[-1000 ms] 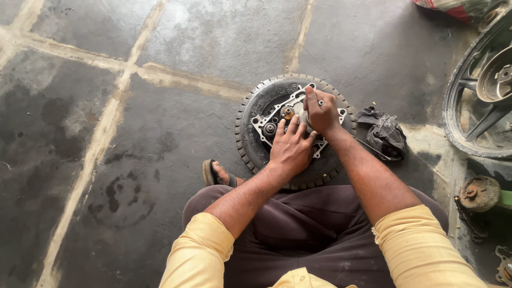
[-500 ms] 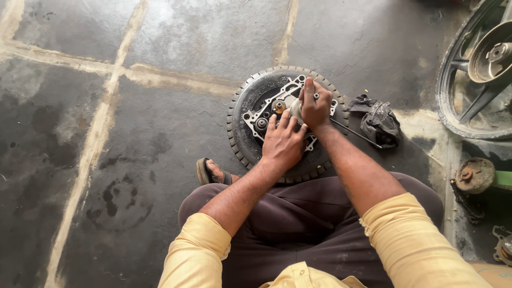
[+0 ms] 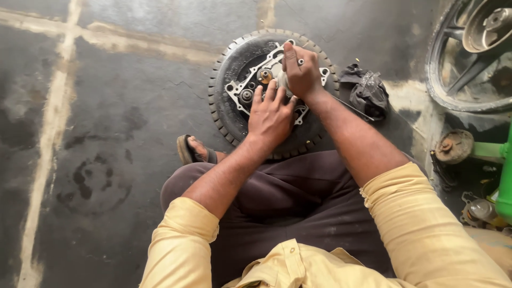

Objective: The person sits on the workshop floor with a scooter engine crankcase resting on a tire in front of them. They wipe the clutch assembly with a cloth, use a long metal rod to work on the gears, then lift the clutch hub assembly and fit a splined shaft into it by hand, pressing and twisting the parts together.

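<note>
A small black tyre (image 3: 226, 85) lies flat on the dark stone floor in front of my knees. On top of it rests a silver metal engine cover (image 3: 246, 90) with round holes and small gears. My left hand (image 3: 270, 114) presses flat on the cover's near side, fingers spread. My right hand (image 3: 301, 72) is curled over the cover's middle, gripping a part there that its fingers hide. A ring shows on one finger of that hand.
A dark crumpled rag (image 3: 368, 90) lies just right of the tyre. A motorcycle wheel (image 3: 469, 58) lies at top right. A round rusty part (image 3: 453, 146) and a green frame piece (image 3: 504, 165) sit at the right edge. My sandalled foot (image 3: 194, 152) rests left of my knee.
Both hands stay on the cover. The right hand has shifted slightly over its middle. The camera has moved, so the tyre sits a little higher and further left in view.
</note>
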